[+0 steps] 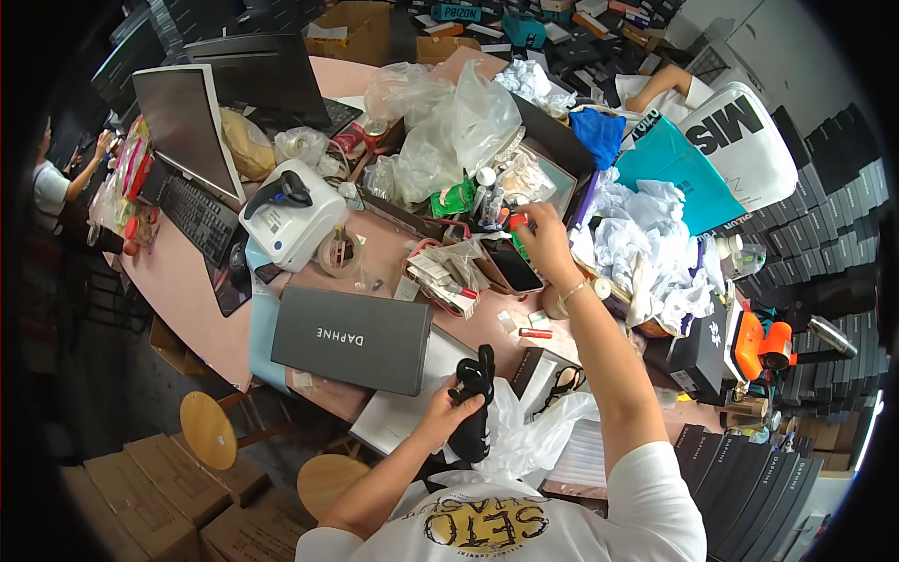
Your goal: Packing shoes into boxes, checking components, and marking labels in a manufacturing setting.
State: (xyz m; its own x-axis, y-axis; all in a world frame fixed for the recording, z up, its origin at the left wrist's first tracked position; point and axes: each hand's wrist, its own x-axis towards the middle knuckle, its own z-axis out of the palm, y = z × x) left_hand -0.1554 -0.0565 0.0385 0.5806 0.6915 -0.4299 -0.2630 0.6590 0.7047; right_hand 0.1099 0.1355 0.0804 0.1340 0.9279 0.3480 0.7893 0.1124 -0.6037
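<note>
My left hand is closed around a black strappy shoe, held up over the near edge of the table. My right hand reaches to the far middle, into a cluster of small bottles and tubes. Its fingers are bent together beside a small red-orange cap; whether they grip it is hard to see. Just below that hand lies a dark phone. Between my arms, black straps show beside white tissue and plastic. A red marker lies on the table.
A closed dark grey shoebox lies left of the shoe. Behind it stand a white label printer, a tape roll and a monitor. Crumpled white paper fills a container at right. An orange tool lies farther right, by stacked boxes.
</note>
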